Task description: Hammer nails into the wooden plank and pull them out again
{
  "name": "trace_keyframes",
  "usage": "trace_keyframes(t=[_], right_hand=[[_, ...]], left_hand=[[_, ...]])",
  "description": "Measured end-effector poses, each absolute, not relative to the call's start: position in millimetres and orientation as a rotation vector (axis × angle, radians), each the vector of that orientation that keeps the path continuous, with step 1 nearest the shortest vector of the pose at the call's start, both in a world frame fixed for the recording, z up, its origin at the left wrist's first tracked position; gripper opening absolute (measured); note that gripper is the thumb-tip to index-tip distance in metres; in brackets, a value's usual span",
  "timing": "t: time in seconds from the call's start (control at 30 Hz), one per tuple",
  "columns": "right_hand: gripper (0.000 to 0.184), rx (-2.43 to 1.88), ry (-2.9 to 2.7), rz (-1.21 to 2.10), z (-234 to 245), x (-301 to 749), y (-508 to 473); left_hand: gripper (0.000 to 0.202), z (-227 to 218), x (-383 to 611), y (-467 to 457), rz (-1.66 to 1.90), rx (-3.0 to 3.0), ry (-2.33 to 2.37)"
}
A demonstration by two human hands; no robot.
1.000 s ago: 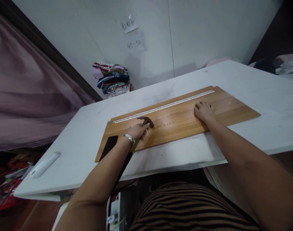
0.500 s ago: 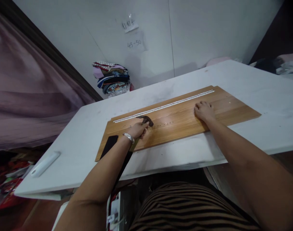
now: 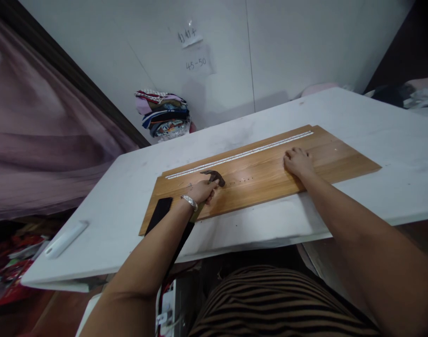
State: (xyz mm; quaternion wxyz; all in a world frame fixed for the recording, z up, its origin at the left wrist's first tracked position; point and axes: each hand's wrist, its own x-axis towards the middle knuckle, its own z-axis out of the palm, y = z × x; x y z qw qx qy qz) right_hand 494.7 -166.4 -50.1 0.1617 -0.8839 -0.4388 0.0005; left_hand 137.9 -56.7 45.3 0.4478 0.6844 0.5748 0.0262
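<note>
My left hand point(image 3: 202, 191), with a silver bracelet at the wrist, is wrapped round the handle of a claw hammer point(image 3: 216, 177) near its head. The hammer head is over a wooden board point(image 3: 270, 168), and I cannot tell whether it touches. To the right of the head, a row of several small nails point(image 3: 245, 180) runs along the board. My right hand point(image 3: 298, 161) rests on the board's right part, its fingers spread on the wood with nothing in them. A long white measuring strip point(image 3: 240, 155) lies along the board's far side.
The board lies on a white table point(image 3: 129, 187). A black object point(image 3: 158, 213) is at the board's left end, partly behind my forearm. A white bar-like thing point(image 3: 66, 238) lies at the table's left. Folded cloth point(image 3: 166, 114) is stacked by the wall.
The hammer head and my left hand have shifted very slightly to the right and down. My right hand stays in the same place on the board.
</note>
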Motion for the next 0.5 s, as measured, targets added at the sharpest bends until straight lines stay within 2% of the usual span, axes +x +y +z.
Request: trace_keyframes(t=[0.5], right_hand=[[0.047,-2.525,-1.247,-0.009,-53.0,496.4,-166.0]], left_hand=[[0.033,45.9,137.3,-55.7,0.095,1.693,1.407]])
